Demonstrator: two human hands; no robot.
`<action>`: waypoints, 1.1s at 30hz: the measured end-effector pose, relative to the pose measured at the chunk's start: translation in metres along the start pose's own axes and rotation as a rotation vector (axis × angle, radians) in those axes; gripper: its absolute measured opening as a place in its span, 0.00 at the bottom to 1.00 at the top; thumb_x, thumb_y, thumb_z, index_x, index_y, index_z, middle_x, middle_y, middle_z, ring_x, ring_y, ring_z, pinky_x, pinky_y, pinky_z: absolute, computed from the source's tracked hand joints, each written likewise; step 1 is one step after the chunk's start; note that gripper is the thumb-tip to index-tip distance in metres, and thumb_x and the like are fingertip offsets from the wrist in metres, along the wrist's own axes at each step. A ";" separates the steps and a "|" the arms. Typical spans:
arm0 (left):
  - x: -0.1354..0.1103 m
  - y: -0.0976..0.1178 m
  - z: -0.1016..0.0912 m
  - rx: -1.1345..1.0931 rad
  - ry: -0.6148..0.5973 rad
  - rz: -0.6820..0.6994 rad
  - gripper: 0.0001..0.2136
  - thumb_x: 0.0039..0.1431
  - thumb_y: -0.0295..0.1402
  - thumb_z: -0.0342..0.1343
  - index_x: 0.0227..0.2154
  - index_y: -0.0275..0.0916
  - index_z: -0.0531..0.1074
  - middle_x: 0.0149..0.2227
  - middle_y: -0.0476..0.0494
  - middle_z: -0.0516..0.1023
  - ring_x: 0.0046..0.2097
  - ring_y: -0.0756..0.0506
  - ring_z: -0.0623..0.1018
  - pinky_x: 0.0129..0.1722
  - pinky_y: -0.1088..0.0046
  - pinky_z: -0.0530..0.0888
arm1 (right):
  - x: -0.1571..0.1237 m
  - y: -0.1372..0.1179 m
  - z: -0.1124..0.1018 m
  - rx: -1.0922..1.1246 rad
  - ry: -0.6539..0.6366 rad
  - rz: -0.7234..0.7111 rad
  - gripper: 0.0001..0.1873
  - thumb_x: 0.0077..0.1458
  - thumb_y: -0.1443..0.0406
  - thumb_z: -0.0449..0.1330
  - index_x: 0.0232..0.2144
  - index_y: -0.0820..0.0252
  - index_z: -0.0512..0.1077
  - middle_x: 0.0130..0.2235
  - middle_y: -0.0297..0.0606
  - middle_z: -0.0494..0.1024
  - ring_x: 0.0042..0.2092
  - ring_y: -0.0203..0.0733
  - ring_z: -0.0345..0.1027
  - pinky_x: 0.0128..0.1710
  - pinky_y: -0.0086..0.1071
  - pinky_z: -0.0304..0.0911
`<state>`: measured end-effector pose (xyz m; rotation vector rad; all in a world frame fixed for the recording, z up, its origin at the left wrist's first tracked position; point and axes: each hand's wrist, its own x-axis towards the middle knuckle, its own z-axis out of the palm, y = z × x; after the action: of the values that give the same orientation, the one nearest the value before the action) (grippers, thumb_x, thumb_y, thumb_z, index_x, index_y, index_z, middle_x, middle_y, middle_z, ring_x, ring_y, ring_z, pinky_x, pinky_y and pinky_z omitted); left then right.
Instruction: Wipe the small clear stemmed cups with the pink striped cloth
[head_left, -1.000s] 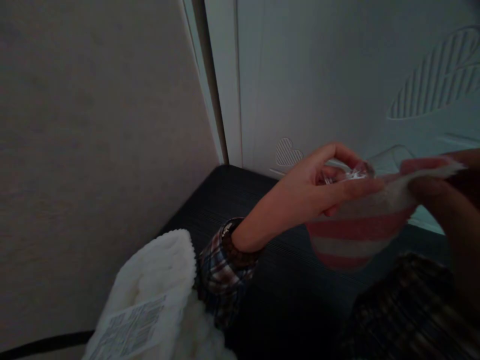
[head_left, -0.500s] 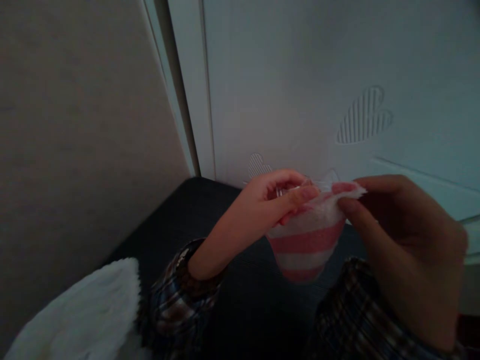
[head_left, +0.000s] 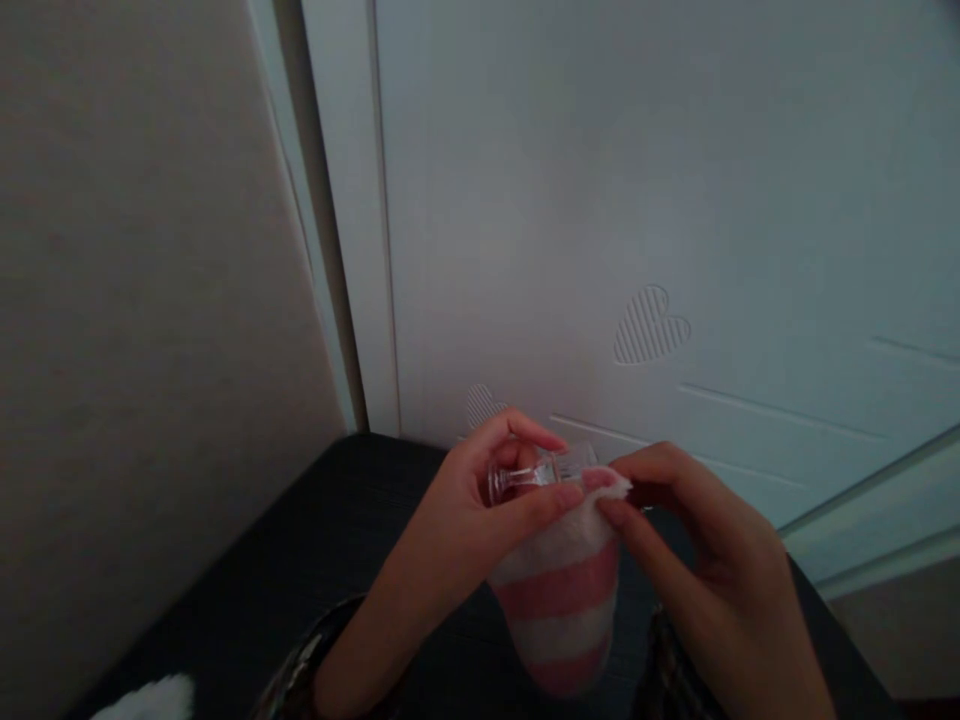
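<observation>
A pink-and-white striped fluffy sock [head_left: 561, 610] hangs between my hands over a dark surface [head_left: 360, 540]. My left hand [head_left: 480, 510] pinches the sock's top edge and also grips a small clear plastic clip [head_left: 536, 472] at the opening. My right hand [head_left: 697, 560] pinches the other side of the sock's top edge between thumb and forefinger. Both wrists carry plaid sleeves, only partly in view.
A white door [head_left: 600, 200] with embossed heart shapes [head_left: 649, 326] stands straight ahead. A beige wall [head_left: 135, 320] fills the left side. A bit of white fluffy fabric [head_left: 150, 698] shows at the bottom left edge.
Both hands and the sock have come lower and toward the centre of view. The right hand now shows fully. The white fluffy fabric has slid almost out of frame at bottom left.
</observation>
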<state>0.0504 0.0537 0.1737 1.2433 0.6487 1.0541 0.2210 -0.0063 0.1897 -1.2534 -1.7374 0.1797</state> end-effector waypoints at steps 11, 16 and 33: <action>-0.002 -0.004 0.004 -0.163 -0.014 0.139 0.09 0.62 0.39 0.63 0.37 0.41 0.72 0.18 0.58 0.65 0.18 0.55 0.60 0.20 0.80 0.57 | 0.000 0.001 0.003 0.007 0.039 -0.051 0.07 0.61 0.70 0.60 0.35 0.50 0.73 0.30 0.27 0.77 0.33 0.35 0.75 0.31 0.25 0.69; -0.005 -0.005 0.007 -0.197 0.073 0.131 0.08 0.63 0.37 0.62 0.35 0.41 0.70 0.18 0.58 0.65 0.19 0.55 0.62 0.21 0.79 0.59 | -0.001 0.001 0.003 0.003 0.054 -0.084 0.08 0.61 0.70 0.60 0.36 0.49 0.73 0.30 0.26 0.76 0.33 0.32 0.75 0.31 0.23 0.68; -0.004 0.001 0.003 -0.367 0.047 0.127 0.07 0.61 0.34 0.63 0.33 0.39 0.71 0.21 0.56 0.67 0.19 0.57 0.64 0.18 0.84 0.59 | -0.005 0.009 0.000 0.211 0.216 0.067 0.10 0.66 0.66 0.57 0.42 0.46 0.77 0.44 0.29 0.83 0.43 0.36 0.79 0.40 0.25 0.72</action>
<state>0.0511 0.0486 0.1743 0.9509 0.3916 1.2479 0.2268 -0.0056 0.1813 -1.1326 -1.4533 0.2502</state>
